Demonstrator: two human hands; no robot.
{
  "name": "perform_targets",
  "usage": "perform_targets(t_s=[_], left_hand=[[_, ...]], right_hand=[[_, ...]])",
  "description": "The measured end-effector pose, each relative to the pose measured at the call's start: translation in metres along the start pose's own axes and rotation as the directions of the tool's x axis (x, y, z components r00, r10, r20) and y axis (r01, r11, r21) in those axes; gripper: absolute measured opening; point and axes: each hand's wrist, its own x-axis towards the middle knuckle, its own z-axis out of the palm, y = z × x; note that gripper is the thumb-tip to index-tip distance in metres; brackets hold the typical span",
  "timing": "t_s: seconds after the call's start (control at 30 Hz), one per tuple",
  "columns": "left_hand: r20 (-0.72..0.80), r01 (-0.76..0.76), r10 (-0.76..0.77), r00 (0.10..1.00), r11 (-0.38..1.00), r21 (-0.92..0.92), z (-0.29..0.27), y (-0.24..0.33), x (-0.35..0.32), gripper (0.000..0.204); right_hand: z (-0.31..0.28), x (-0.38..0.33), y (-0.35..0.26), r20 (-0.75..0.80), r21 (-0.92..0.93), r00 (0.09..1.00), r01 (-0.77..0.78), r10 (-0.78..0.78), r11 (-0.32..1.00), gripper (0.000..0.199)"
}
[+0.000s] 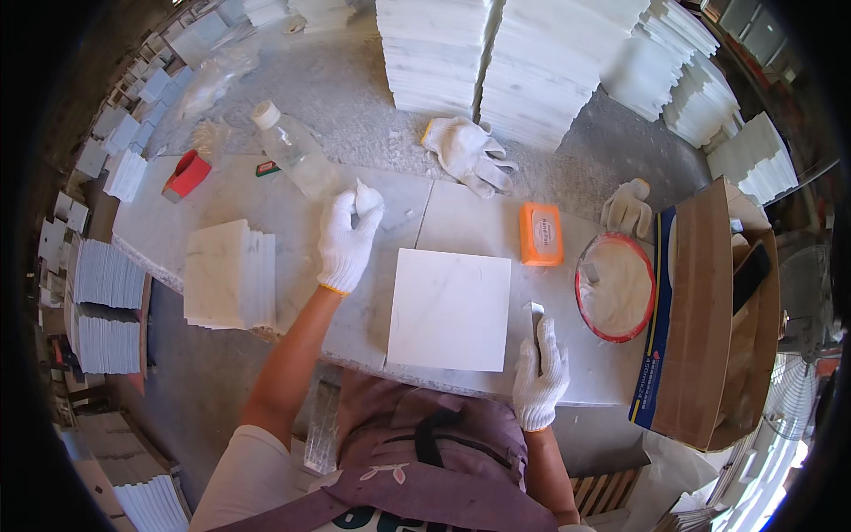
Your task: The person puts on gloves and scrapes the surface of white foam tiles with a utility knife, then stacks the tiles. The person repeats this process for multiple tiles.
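Note:
A square white marble tile [449, 310] lies flat on the worktop, between my two gloved hands. My left hand [347, 232], up beyond the tile's left side, is closed on a small white lump [366, 197]; its kind does not show. Right of the tile's lower corner, my right hand [541, 372] grips a thin narrow blade like a small scraper [534, 310], its tip sticking up past the fingers. A clear plastic bottle [300, 152] with a white cap lies close to my left hand. The round red-rimmed tub of whitish paste [615, 288] stands beyond my right hand.
A stack of tiles [222, 275] stands at left, a red tape roll [187, 175] behind it. An orange box [541, 234] and loose gloves [470, 155] lie farther back. An opened cardboard box [709, 310] borders the right; tall tile stacks [550, 71] rise behind.

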Motion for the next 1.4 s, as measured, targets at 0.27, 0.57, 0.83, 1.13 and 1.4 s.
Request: perform_targets(t_s=[0.27, 0.57, 0.83, 1.13, 1.4], left_hand=[[-0.063, -0.113, 0.132, 0.989, 0.964, 0.241, 0.007, -0.007, -0.002, 0.059], [-0.118, -0.182, 0.239, 0.964, 0.913, 0.365, 0.010, -0.014, -0.005, 0.067], [-0.153, -0.213, 0.271, 0.950, 0.924, 0.317, 0.009, -0.005, -0.006, 0.060], [-0.174, -0.314, 0.400, 0.900, 0.870, 0.381, 0.013, -0.022, -0.004, 0.069], [-0.161, -0.183, 0.239, 0.958, 0.936, 0.300, -0.006, 0.002, -0.012, 0.067]], right_hand=[[0.001, -0.002, -0.001, 0.010, -0.004, 0.999, -0.039, 0.039, 0.999, 0.045], [-0.007, 0.004, -0.016, 0.022, -0.002, 0.999, -0.026, 0.026, 1.000, 0.043], [-0.006, 0.002, -0.014, 0.008, -0.011, 1.000, -0.026, 0.026, 1.000, 0.044], [0.000, -0.002, 0.004, -0.071, 0.000, 0.993, 0.091, -0.090, 0.996, 0.044], [-0.003, -0.004, 0.004, -0.099, 0.068, 0.992, 0.091, -0.084, 0.994, 0.044]])
